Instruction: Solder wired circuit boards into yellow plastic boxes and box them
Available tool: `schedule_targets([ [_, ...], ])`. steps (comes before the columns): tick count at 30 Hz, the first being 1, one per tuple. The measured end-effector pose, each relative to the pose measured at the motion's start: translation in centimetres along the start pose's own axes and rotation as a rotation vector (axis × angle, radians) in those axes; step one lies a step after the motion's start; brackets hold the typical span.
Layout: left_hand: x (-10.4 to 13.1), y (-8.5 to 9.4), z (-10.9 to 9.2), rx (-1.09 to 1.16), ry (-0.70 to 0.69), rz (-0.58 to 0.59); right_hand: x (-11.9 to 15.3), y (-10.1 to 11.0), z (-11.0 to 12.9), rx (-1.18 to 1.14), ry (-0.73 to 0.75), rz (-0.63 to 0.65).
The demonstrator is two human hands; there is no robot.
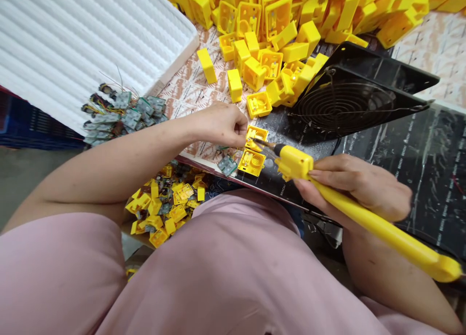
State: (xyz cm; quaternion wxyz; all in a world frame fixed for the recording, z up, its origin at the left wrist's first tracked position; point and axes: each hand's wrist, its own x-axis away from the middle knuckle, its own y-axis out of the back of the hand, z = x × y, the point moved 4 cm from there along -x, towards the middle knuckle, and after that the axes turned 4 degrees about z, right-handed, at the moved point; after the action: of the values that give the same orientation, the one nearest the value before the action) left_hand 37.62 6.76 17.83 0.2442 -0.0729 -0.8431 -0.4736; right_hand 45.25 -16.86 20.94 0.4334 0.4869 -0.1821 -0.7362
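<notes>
“Iron, soldering type, yellow [296, 161]: held?”

“Yes. Right hand [358, 184], fingers and thumb gripped about the yellow body; dark tip pointed left. Contact at the tip: cannot tell.”

“Left hand [229, 124]?”

“Fingers bent inward at the left side of the working housing. Anything pinched there: cannot tell, fingertips partly hidden.”

“Working housing [257, 133]: location?”

“Near the bench edge, open side up, under the iron's tip, between the hands. One piece, judged mid-soldering; joint not seen to be complete.”

“Adjacent stock?”

“Second housing [251, 162], open, just below the first. Loose circuit board [227, 165] beside it, outside any housing; fitting judged outstanding.”

“Remainder?”

“Considerable. One large heap of yellow housings [255, 14] at the back of the bench, several visibly open. One cluster of wired boards [134, 111], beside the white ribbed sheet [109, 29], not in housings.”

“Finished goods?”

“Unconfirmed. One mixed heap [178, 212] below the bench edge, housings and boards together; done or waiting, cannot tell.”
</notes>
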Motion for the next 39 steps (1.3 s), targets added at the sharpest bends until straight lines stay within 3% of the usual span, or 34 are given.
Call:
schedule_targets([
  [3,-0.1,0.1,0.0,-0.015,-0.017,-0.002,0.3,0.1,-0.2,0.042,-0.076,0.029],
  [7,-0.1,0.1,0.0,-0.024,-0.017,0.001,-0.3,0.0,0.4,0.044,0.051,-0.012],
  [13,-0.2,0.2,-0.2,-0.051,0.005,0.020,-0.6,-0.1,0.6,-0.041,0.114,-0.026],
  [19,-0.2,0.3,-0.5,-0.079,0.015,0.050,1.4,0.6,-0.2,0.097,-0.183,-0.177],
  [23,-0.3,0.3,-0.5,-0.092,0.043,0.089,2.5,0.6,-0.2,0.041,-0.203,-0.228],
  [26,-0.1,0.4,-0.3,-0.111,0.026,0.088,3.2,0.7,-0.4,0.096,-0.331,-0.241],
  [30,0.5,0.5,0.7,-0.113,-0.080,-0.002,3.8,0.4,-0.5,0.083,-0.400,-0.180],
  [35,0.8,0.3,2.1,0.100,-0.112,-0.222,3.8,-0.1,0.0,-0.039,-0.312,-0.310],
  [39,0.6,0.0,1.5,0.054,-0.122,-0.295,3.6,-0.5,0.2,0.023,-0.308,-0.337],
])
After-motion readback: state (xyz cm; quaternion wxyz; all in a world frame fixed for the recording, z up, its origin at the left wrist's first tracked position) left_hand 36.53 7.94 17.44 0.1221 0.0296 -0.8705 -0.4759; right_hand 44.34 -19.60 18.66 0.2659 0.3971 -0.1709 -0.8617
